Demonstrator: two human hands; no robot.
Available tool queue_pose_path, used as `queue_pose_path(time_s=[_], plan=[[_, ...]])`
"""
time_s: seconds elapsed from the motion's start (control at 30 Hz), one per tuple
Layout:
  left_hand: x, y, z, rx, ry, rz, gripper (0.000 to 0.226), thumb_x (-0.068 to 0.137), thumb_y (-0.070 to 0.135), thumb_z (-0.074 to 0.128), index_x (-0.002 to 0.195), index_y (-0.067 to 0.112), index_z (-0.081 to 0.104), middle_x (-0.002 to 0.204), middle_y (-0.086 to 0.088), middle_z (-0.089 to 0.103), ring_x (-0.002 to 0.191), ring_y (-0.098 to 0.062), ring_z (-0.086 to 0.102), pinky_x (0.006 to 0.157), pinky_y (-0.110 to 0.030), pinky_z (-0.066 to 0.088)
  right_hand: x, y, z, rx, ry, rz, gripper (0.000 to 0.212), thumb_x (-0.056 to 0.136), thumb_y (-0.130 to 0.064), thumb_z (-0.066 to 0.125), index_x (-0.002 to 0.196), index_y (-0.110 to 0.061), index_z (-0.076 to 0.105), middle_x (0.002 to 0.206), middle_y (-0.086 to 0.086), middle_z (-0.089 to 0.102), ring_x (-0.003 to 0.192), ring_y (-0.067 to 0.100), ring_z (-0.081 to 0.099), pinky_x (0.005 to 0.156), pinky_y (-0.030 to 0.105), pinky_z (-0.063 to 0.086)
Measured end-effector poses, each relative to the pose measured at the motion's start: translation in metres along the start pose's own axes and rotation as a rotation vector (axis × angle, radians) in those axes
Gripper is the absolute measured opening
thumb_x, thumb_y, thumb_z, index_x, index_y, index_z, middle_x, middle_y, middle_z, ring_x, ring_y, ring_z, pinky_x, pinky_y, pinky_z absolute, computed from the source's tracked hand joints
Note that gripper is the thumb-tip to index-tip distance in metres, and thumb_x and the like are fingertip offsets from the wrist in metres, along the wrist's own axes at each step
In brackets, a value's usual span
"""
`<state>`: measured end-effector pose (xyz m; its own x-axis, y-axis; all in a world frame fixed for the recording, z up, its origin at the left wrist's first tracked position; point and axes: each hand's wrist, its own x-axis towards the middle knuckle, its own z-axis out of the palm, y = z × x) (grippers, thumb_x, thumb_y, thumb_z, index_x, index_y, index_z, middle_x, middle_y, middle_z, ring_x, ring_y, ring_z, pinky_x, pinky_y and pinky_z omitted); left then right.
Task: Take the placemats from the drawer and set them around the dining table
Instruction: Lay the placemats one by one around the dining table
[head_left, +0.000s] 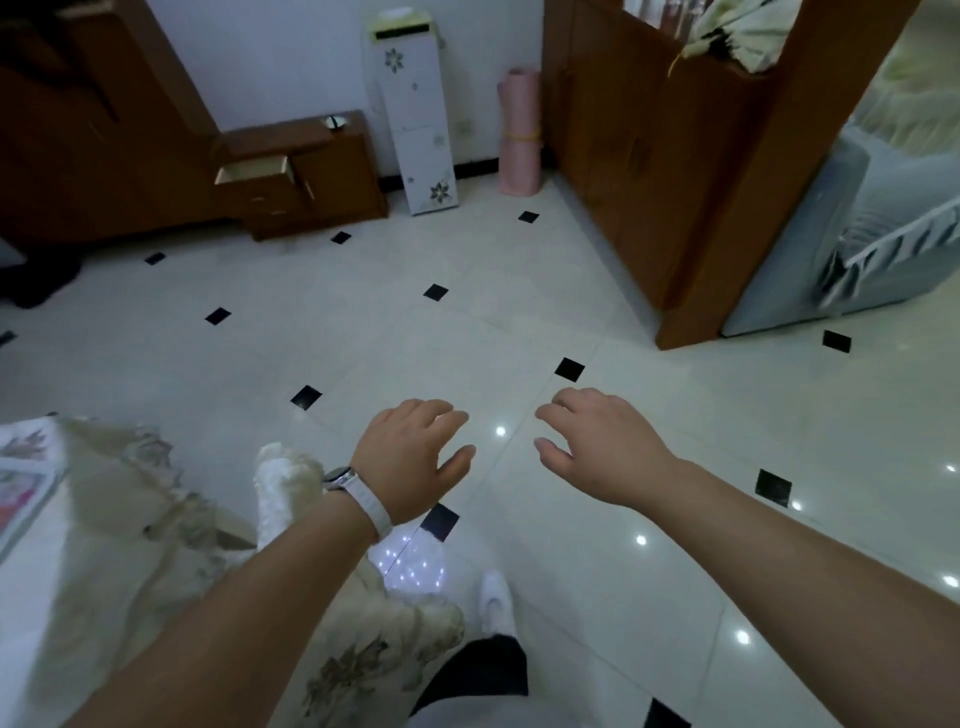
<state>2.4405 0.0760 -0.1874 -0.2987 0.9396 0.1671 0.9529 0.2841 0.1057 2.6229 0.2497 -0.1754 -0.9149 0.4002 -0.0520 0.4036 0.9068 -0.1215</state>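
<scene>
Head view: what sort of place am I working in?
Probably a home dining or living area: a cloth-covered table, a low wooden cabinet with one drawer pulled open, and a glossy tiled floor.

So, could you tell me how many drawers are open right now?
1: the top drawer of the low cabinet by the far wall, left of centre. The dark cupboard at far left could hide others.

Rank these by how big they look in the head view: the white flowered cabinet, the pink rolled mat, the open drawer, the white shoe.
1. white flowered cabinet
2. pink rolled mat
3. open drawer and white shoe look about alike; the shoe is much nearer the camera, so I leave them unranked.
</scene>
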Motion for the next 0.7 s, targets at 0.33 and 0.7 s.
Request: queue_pose_path(time_s=[0.33, 0.7], plan=[[0.108, -0.126, 0.034, 0.002, 0.031, -0.12, 0.044, 0.087, 0.046, 0.044, 0.107, 0.016, 0.07, 0.107, -0.004, 0.071, 0.093, -0.027, 0.067, 0.077, -0.038, 0.051, 0.175, 0.021, -0.009, -0.06, -0.059, -0.088, 0.051, 0.09, -0.048, 0.034, 0.114, -0.017, 0.066, 0.105, 0.002, 0.064, 0.091, 0.026, 0.06, 0.076, 0.037, 0.046], [0.174, -0.262, 0.006, 0.017, 0.124, -0.313, 0.039, 0.088, 0.044, 0.047, 0.108, 0.018, 0.069, 0.108, -0.005, 0.069, 0.095, -0.03, 0.065, 0.076, -0.039, 0.051, 0.369, -0.027, -0.044, -0.091, -0.015, -0.305, 0.063, 0.087, -0.053, 0.022, 0.116, -0.017, 0.064, 0.107, 0.002, 0.063, 0.094, 0.026, 0.058, 0.08, 0.036, 0.044]])
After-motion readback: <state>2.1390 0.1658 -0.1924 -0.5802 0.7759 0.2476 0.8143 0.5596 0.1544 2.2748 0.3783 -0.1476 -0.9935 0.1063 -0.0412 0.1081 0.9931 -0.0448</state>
